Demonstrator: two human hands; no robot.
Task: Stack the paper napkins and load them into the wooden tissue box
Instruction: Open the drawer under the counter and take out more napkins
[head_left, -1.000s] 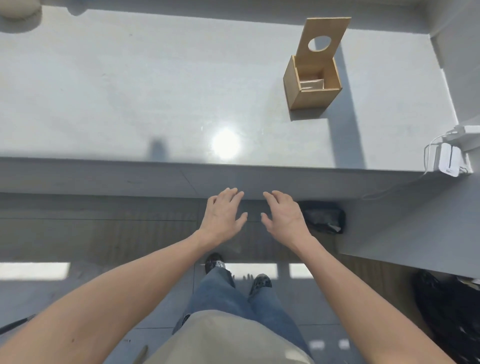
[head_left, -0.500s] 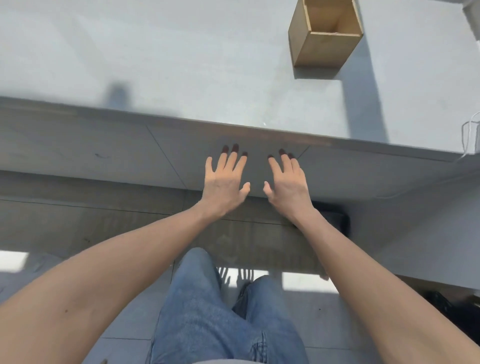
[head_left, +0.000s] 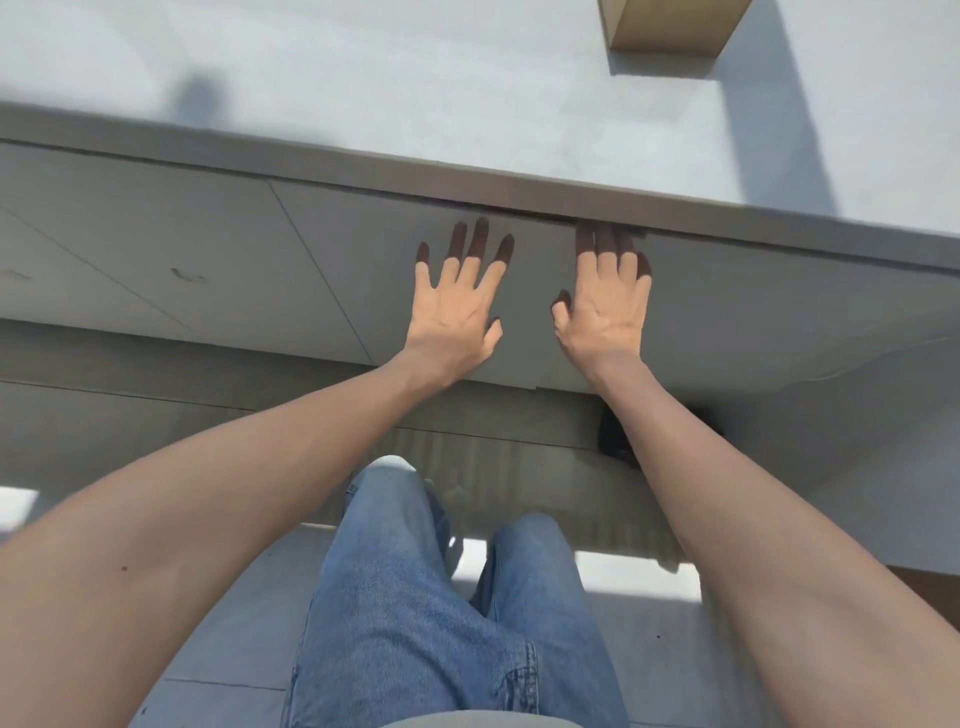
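Note:
Only the lower front of the wooden tissue box (head_left: 667, 26) shows at the top edge, standing on the pale grey counter top (head_left: 415, 88). No paper napkins are in view. My left hand (head_left: 457, 306) is flat with fingers spread against a grey cabinet front panel (head_left: 322, 249) below the counter edge. My right hand (head_left: 608, 301) reaches up beside it, its fingertips in shadow under the counter lip at the top of the panel. Both hands hold nothing.
The counter edge (head_left: 519, 182) runs across the frame above the hands. A dark object (head_left: 615, 436) lies on the floor under the counter near my right forearm. My legs in blue jeans (head_left: 415, 597) stand on a grey tiled floor.
The view has tilted downward, so the box has slid almost out at the top. Both hands have risen from in front of the cabinet to its front panel, right fingertips under the lip.

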